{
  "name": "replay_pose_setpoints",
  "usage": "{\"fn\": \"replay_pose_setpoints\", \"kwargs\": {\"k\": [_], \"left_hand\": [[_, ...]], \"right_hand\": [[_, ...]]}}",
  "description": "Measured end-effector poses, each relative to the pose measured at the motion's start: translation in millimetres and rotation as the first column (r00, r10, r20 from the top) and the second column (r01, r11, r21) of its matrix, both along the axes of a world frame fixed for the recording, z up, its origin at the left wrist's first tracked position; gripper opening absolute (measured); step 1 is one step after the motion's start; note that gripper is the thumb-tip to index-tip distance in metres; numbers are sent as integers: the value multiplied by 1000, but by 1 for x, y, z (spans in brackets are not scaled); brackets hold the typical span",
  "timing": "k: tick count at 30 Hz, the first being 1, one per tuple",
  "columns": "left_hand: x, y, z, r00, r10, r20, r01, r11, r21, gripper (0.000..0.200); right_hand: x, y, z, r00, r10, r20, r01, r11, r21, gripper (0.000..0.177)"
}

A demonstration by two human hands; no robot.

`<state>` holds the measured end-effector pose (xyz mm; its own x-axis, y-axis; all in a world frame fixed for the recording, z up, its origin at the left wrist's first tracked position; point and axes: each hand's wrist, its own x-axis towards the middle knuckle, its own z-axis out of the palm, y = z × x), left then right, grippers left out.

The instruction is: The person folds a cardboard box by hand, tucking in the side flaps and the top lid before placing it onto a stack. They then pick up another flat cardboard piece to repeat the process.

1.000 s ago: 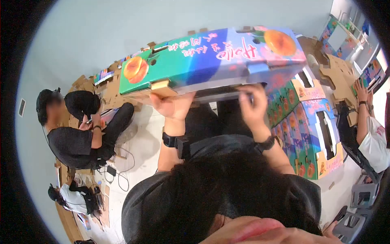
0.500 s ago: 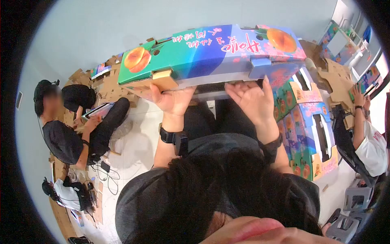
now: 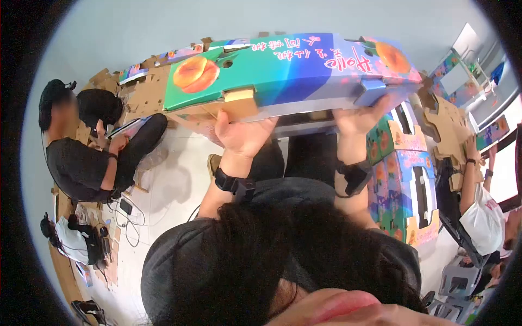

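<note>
A printed cardboard fruit box [image 3: 266, 73], green, blue and pink with peach pictures and upside-down lettering, is raised in front of me. My left hand [image 3: 244, 135] is palm up at its near lower edge, thumb by the tan tab [image 3: 239, 102] and fingers reaching beneath. On the other side my right hand [image 3: 356, 118] grips the same edge near the blue tab [image 3: 371, 91], its fingertips hidden by the box. Between the hands a dark gap shows along the box's underside.
Matching boxes with handles [image 3: 405, 187] are stacked at my right. Flattened brown cardboard [image 3: 446, 122] lies beyond them. A seated person in black [image 3: 81, 168] is at left, another in a white shirt [image 3: 481, 217] at right. Cables [image 3: 128, 220] and grey stools [image 3: 459, 280] are on the floor.
The box's printed face has shifted right. My right hand, earlier with fingers spread near the middle gap, has moved up against the edge by the blue tab. My left hand has shifted slightly right.
</note>
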<state>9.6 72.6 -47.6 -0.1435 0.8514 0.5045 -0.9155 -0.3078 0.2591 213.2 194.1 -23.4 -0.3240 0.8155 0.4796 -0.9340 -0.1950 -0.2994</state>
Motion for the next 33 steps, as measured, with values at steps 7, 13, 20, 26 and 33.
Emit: {"fn": "replay_pose_setpoints", "kwargs": {"k": [7, 13, 20, 26, 33], "left_hand": [[-4, 0, -10, 999, -34, -37, 35, 999, 28, 88], [-5, 0, -6, 998, -47, -47, 49, 998, 43, 86], [-10, 5, -7, 999, 6, -48, -7, 1000, -20, 89], [-16, 5, 0, 990, 54, -130, -54, 999, 8, 91], [-29, 0, 2, 939, 208, -276, -225, 974, -32, 90]], "right_hand": [[1, 0, -10, 990, 87, -114, -78, 994, 75, 74], [2, 1, -12, 997, 2, -76, -1, 1000, 14, 69], [-1, 2, -14, 993, 36, -114, -32, 999, 41, 73], [-3, -7, -12, 995, 96, -31, -92, 991, 92, 68], [-8, -20, -7, 989, 147, 33, -149, 982, 116, 62]]}}
